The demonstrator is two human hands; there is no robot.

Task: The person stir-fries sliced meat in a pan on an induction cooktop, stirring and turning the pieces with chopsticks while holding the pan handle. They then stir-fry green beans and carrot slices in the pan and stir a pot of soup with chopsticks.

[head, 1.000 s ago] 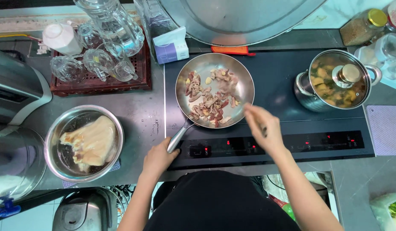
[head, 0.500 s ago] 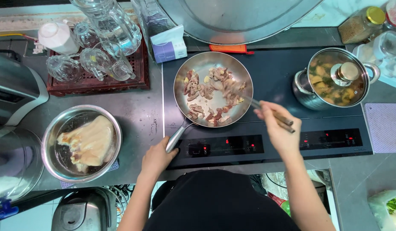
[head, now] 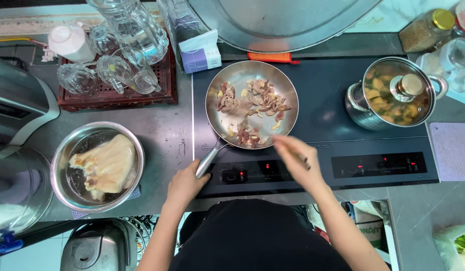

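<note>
My left hand (head: pixel 184 183) is closed around the handle of the pan (head: pixel 251 110) at centre frame, right hand (head: pixel 297 160) pinching chopsticks (head: pixel 301 159) at its lower rim; best to keep the pan steady and turn the meat (head: pixel 252 108) evenly.

Grey steel counter (head: pixel 164 135), black induction hob (head: pixel 338 125) set in it, pale tiled floor (head: pixel 26 253), even light

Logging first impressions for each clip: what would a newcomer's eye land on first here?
The steel frying pan of sliced meat at the centre of the black cooktop: the left hand holds its handle, and the right hand is blurred at its near rim. To the left sits a metal bowl holding a pale slab in liquid; to the right, a glass-lidded pot of stew.
</note>
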